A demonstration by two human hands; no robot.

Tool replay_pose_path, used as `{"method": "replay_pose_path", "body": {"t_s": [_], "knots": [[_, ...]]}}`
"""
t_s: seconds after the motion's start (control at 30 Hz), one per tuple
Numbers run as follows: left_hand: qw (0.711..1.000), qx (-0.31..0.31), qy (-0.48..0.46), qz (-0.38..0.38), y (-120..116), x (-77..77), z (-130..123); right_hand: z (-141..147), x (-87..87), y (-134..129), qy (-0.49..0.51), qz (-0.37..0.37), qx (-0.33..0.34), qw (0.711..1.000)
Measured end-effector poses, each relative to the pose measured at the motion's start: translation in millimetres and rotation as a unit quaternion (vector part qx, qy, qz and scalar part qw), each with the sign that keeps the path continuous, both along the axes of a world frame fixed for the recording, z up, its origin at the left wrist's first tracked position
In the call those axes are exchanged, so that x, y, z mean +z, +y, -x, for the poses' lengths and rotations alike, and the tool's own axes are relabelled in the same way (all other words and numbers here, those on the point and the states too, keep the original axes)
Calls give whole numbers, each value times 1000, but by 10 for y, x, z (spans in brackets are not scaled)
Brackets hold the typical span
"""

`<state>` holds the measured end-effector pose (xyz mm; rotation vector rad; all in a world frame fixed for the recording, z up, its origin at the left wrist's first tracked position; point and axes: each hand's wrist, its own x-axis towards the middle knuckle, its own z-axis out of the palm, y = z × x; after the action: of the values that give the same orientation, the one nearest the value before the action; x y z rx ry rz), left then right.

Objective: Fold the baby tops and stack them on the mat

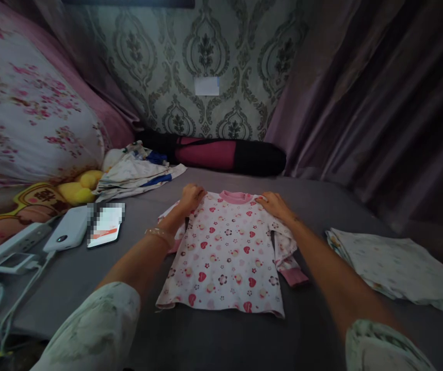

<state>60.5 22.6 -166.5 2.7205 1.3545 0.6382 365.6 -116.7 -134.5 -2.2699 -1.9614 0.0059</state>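
Note:
A small long-sleeved child's shirt (225, 252), white with red hearts and little flowers, is spread on the grey bed sheet, its pink collar facing away from me. My left hand (193, 198) is closed at the left shoulder, fingers curled onto the cloth. At the opposite shoulder, my right hand (277, 205) pinches the fabric beside the collar. The right sleeve bends down along the side to a pink cuff (294, 276). Part of the left sleeve is hidden by my left forearm.
Folded pale cloth (399, 265) lies at the right. On the left are a phone (107, 226), a white power bank (67, 232), a power strip (12, 250) with cables, and a yellow plush (78, 188). Crumpled clothes (136, 172) and a black-and-magenta roll (221, 154) lie farther back.

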Motion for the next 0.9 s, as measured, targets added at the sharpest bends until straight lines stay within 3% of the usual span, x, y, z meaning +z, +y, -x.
{"method": "replay_pose_path", "body": {"t_s": [0.47, 0.7, 0.9], "knots": [[998, -3, 56, -30, 506, -129, -230, -320, -349, 588, 3, 29, 5, 1000], [997, 13, 69, -15, 810, -121, -412, -454, -335, 904, 20, 56, -20, 998], [998, 28, 48, 27, 899, -191, -451, -485, -426, 1040, 17, 33, -17, 999]]}}
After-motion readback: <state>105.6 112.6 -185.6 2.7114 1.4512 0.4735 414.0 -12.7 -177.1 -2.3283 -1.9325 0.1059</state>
